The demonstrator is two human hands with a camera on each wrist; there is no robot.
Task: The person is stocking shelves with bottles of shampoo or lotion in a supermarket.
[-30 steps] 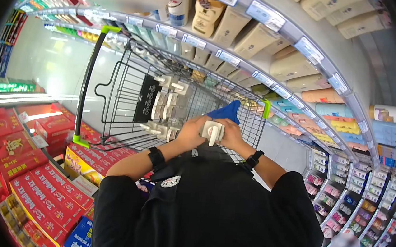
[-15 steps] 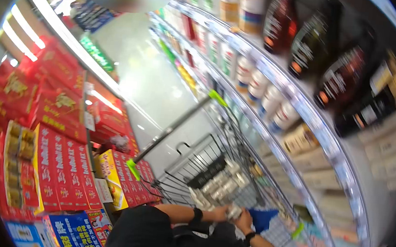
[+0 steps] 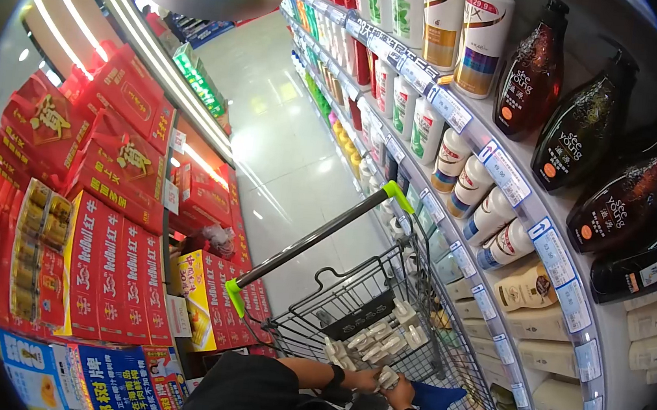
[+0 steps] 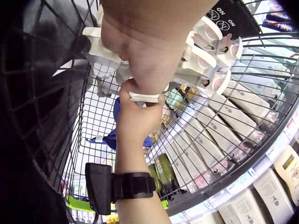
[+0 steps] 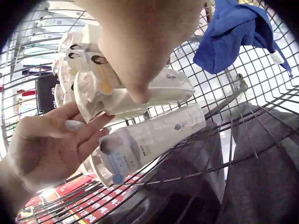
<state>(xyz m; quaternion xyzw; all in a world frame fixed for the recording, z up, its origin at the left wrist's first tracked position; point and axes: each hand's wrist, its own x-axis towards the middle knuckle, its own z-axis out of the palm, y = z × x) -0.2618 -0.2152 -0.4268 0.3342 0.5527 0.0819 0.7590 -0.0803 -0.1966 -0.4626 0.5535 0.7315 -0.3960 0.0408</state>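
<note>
- One shopping cart [image 3: 313, 241], black wire basket, dark handle bar with bright green end pieces
- One held bottle [image 5: 161, 95], pale, one end wide and white; at the cart's basket, inside or just above, cannot tell which
- One left hand [image 5: 51, 144], at the cart's basket, fingers grasping the wide end of the held bottle
- One right hand [image 4: 139, 119], at the cart's basket, fingers curled and grasping the held bottle
- One second bottle [image 5: 154, 137], pale, blue marking; in the cart near its wall on the person's side
- One group of white bottles [image 3: 383, 341], crowded together in the cart, towards its handle
- One black sign [image 3: 361, 319], at the cart's handle end
- One blue cloth [image 5: 233, 35], at the cart's end opposite the handle
- Red boxes [image 3: 116, 275], stacked left of the cart
- Dark pump bottles [image 3: 571, 145], shelved right of the cart
</note>
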